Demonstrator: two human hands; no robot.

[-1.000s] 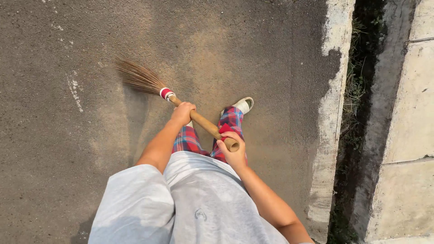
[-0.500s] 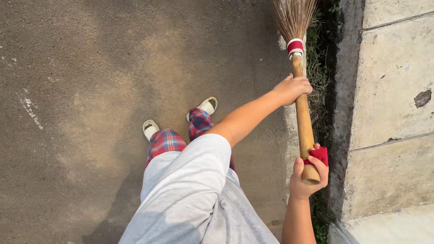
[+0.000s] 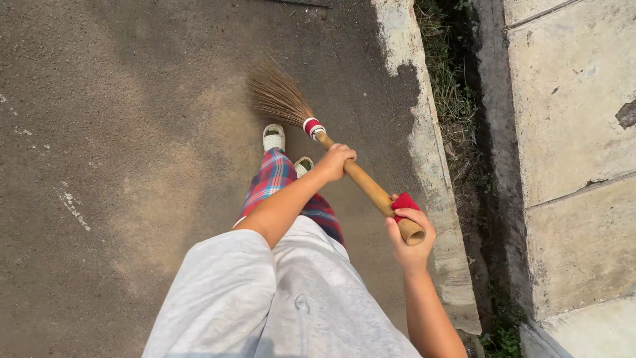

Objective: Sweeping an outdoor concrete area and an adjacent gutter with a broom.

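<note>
The person stands on dark asphalt (image 3: pixel 119 119), both hands on a broom (image 3: pixel 331 149) that slants up and to the left in front of them. The left hand (image 3: pixel 334 162) is wrapped round the wooden handle partway down, fingers closed on it. The right hand (image 3: pixel 411 235) grips the handle's near end, fingers clamped around it just below a band of red tape (image 3: pixel 404 201). A second red and white binding (image 3: pixel 312 126) joins the handle to the brown bristles (image 3: pixel 277 93), which fan out low over the road just beyond a pale shoe (image 3: pixel 273 137); whether the tips touch the surface is hard to tell from here. A second shoe (image 3: pixel 303 164) peeks out beside the left forearm. Red plaid trousers (image 3: pixel 271 179) and a light grey shirt (image 3: pixel 265 298) fill the lower view. To the right runs a strip of worn white paint (image 3: pixel 424 139) along the road edge, then a weedy gutter (image 3: pixel 457 99), then pale concrete slabs (image 3: pixel 576 99).
</note>
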